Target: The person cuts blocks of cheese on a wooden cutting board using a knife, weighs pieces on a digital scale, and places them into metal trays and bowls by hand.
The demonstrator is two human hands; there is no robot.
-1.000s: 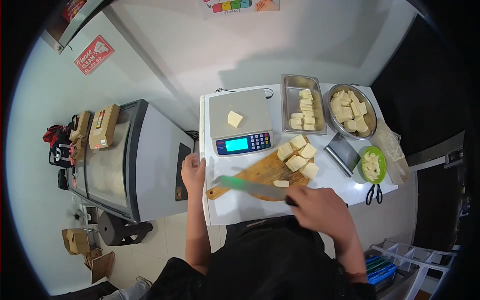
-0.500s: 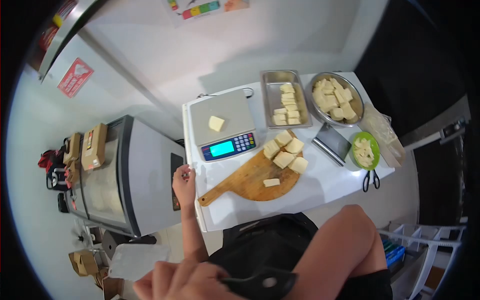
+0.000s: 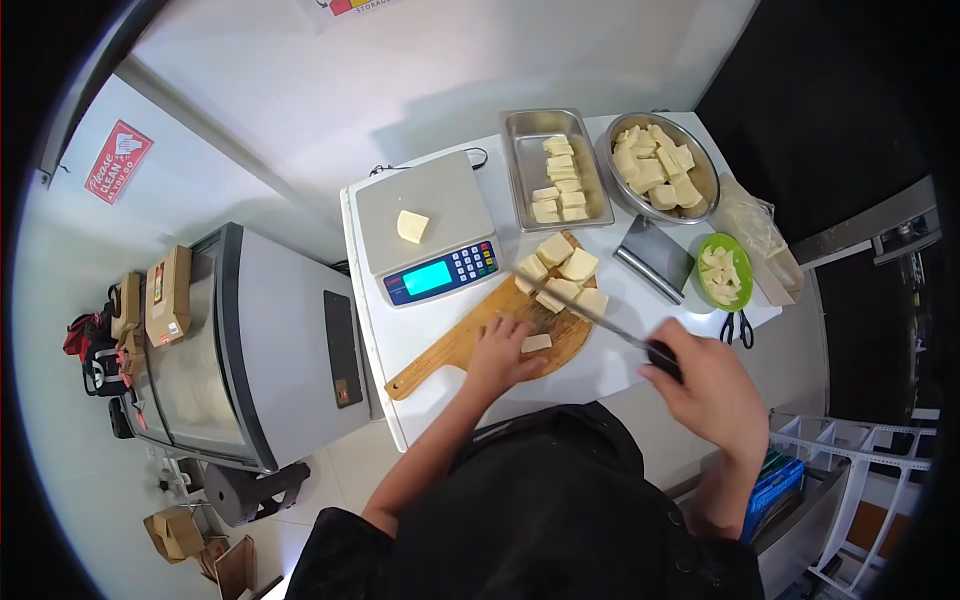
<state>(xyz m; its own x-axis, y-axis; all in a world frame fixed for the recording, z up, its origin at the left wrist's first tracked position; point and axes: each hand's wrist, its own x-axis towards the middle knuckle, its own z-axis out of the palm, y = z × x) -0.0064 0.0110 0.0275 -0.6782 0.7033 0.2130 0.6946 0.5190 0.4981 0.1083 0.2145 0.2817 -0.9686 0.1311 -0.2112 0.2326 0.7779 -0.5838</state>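
Observation:
My right hand (image 3: pixel 712 390) is wrapped round the black handle of a knife (image 3: pixel 618 331), its blade slanting up and left over the board and passing above the pale yellow, butter-like blocks. On the wooden paddle board (image 3: pixel 450 352) my left hand (image 3: pixel 497 355) rests with spread fingers, holding nothing. Close beside its thumb lies a small pale slab (image 3: pixel 536 343); whether they touch I cannot tell. Several thicker blocks (image 3: pixel 579 264) are grouped at the board's far end. One cut piece (image 3: pixel 411 226) sits on the plate of a digital scale (image 3: pixel 430 190), whose display is lit.
Behind the board stand a steel pan (image 3: pixel 526 165) with cut pieces and a steel bowl (image 3: pixel 711 200) heaped with blocks. Right are a metal scraper (image 3: pixel 655 257), a green bowl (image 3: pixel 744 290) of scraps, black-handled scissors (image 3: pixel 737 330) and a plastic bag (image 3: pixel 755 225). A chest freezer (image 3: pixel 290 350) stands left.
My left hand has moved from beside the table's left edge onto the board. My right hand has swung from low in front of me to the right, bringing the knife over the board.

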